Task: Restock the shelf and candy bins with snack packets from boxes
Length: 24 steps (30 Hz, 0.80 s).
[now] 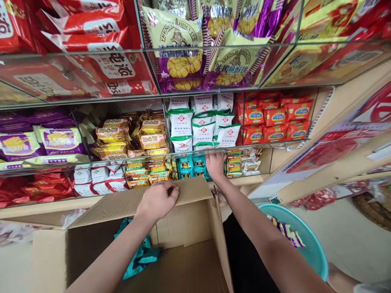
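Nearest the camera stands an open brown cardboard box [189, 260], its far flap [122, 203] folded outward toward the shelves. Inside it, against the left part of the back wall, lie a few crumpled teal plastic packets [142, 254]. To the right of the box, low on the floor, sits a round teal plastic basin [308, 248] with a purple and yellow wrapper [287, 232] in it.

The left hand [159, 199] rests on the box's far flap, fingers curled together over its edge and gripping the cardboard. The right hand [215, 165] reaches past the box into the lowest glass shelf compartment, palm down, fingers together, pressed among the small teal snack packets [192, 165] there (whether it actually grips one cannot be told, since the fingertips are hidden).

Just right of that hand are stacked orange and yellow packets [241, 162]. One shelf up sit white packets with green trim and a red diamond mark [201, 126], with red packets [275, 118] to their right and golden-brown packets [131, 138] to their left. Topmost are purple and cream French biscuit bags [180, 53] and red bags [91, 40].
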Each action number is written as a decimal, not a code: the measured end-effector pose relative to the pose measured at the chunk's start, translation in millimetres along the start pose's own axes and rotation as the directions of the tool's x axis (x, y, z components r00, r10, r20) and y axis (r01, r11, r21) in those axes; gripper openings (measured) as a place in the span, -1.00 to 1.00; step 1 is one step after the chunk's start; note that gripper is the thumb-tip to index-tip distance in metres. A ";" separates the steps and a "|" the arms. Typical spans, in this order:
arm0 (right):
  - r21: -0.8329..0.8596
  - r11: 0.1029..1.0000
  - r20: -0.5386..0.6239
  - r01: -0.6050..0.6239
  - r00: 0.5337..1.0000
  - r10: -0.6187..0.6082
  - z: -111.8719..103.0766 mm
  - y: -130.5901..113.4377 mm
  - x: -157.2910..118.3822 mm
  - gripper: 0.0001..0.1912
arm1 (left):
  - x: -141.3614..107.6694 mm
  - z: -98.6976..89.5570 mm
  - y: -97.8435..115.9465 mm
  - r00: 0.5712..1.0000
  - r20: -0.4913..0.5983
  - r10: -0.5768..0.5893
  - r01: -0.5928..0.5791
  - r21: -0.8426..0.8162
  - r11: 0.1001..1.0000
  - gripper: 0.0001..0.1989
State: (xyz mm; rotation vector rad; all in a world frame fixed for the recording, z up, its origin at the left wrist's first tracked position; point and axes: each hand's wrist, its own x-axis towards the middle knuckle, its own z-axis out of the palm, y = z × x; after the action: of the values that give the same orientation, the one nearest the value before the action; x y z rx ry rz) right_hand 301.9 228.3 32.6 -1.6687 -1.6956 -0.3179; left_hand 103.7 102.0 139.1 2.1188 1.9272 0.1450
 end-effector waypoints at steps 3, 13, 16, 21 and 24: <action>0.022 0.999 -0.018 0.038 0.999 -0.038 -3.2 4.9 -7.9 -0.66 | -0.2 0.6 -0.1 1.000 -0.007 0.007 -0.007 0.004 1.000 -0.64; 0.007 0.949 0.077 0.315 0.946 -0.315 -14.2 -1.8 -14.5 -0.57 | -0.5 3.5 -3.8 0.998 -0.038 0.040 -0.039 0.036 0.999 -0.63; -0.021 0.961 0.181 0.277 0.946 -0.269 -12.9 -5.8 -3.0 -0.58 | 0.2 3.7 -4.1 0.999 -0.035 0.035 -0.034 0.027 0.999 -0.64; -0.037 0.977 0.250 0.210 0.949 -0.194 -13.5 -12.0 3.7 -0.59 | 0.9 3.6 -4.0 0.999 -0.024 0.025 -0.024 0.040 0.999 -0.65; -0.013 0.966 0.178 0.256 0.952 -0.250 -17.3 -8.0 -7.7 -0.60 | 0.0 2.6 -2.9 0.999 -0.029 0.028 -0.027 0.041 0.999 -0.64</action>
State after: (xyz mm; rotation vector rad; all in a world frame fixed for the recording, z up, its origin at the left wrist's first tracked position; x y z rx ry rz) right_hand 299.0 210.5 42.4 -1.5424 -2.0540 -0.3318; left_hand 101.5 101.9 135.8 2.1820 1.9336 0.1444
